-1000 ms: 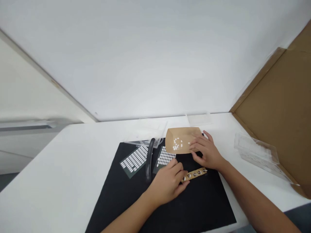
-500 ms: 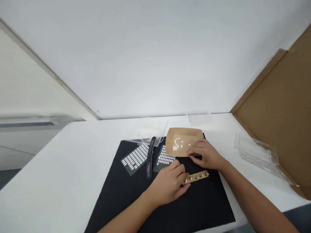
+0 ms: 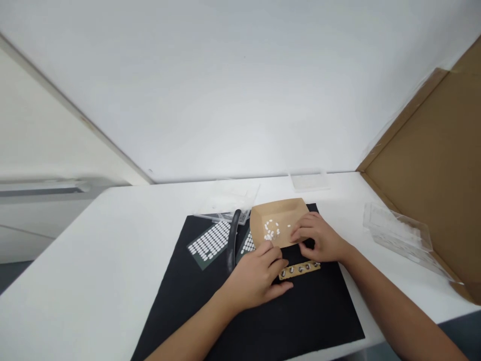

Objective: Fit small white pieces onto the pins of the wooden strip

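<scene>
in the head view, the right hand [image 3: 314, 234] pinches the near right rim of a cardboard tray [image 3: 281, 206], probably for steadiness; loose white ovals [image 3: 269, 236] lie inside, mostly leftward. the left hand [image 3: 257, 276] curls narrowly at the left end of a studded strip [image 3: 303, 268] on the black mat [image 3: 296, 321], perhaps against sliding; i cannot tell whether it grips.

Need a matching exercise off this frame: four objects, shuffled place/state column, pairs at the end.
Column one
1) brown cardboard tray
2) black curved bar
3) tan flat strip
4) black rectangular mat

Column two
a) between two dark green sheets of white ovals
b) spread on the white table
c) holds loose white oval pieces
d) carries a row of metal pieces

Pairs
1-c, 2-a, 3-d, 4-b
</scene>
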A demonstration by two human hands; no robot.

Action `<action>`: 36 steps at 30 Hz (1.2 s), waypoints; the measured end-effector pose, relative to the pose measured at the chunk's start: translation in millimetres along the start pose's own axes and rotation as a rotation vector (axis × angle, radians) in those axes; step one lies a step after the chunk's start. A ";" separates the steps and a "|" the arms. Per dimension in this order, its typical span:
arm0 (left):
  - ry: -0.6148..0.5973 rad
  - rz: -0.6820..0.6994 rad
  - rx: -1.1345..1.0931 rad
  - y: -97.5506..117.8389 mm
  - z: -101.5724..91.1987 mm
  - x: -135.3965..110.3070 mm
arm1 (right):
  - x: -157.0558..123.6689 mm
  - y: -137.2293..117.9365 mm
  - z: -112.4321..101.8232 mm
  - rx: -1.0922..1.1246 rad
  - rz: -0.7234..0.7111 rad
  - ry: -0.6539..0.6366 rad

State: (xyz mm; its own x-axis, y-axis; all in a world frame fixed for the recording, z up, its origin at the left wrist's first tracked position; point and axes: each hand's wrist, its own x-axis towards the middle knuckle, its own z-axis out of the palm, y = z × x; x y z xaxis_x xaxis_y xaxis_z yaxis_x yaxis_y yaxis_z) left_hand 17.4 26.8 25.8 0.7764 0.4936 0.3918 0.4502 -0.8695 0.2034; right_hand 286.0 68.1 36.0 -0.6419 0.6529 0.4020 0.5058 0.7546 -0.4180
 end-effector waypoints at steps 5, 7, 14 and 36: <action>0.043 0.000 -0.018 1.4 -2.3 -1.0 | 1.0 -2.7 -2.8 0.003 0.000 0.050; 0.044 0.004 -0.025 2.8 -0.9 -0.7 | 1.0 -3.1 -3.5 -0.011 -0.023 0.105; 0.008 0.001 -0.075 7.5 5.6 1.7 | 0.7 -5.7 -8.7 -0.128 -0.069 0.457; 0.010 -0.013 -0.120 6.4 6.9 1.0 | -12.2 -2.3 -59.2 0.422 0.470 -0.510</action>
State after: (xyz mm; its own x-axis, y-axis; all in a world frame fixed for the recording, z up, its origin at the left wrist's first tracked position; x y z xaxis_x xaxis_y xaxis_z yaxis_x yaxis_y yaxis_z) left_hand 24.1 21.9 21.3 0.7662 0.5049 0.3975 0.4037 -0.8595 0.3137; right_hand 326.8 62.3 80.2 -0.6516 0.7089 -0.2700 0.5934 0.2546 -0.7636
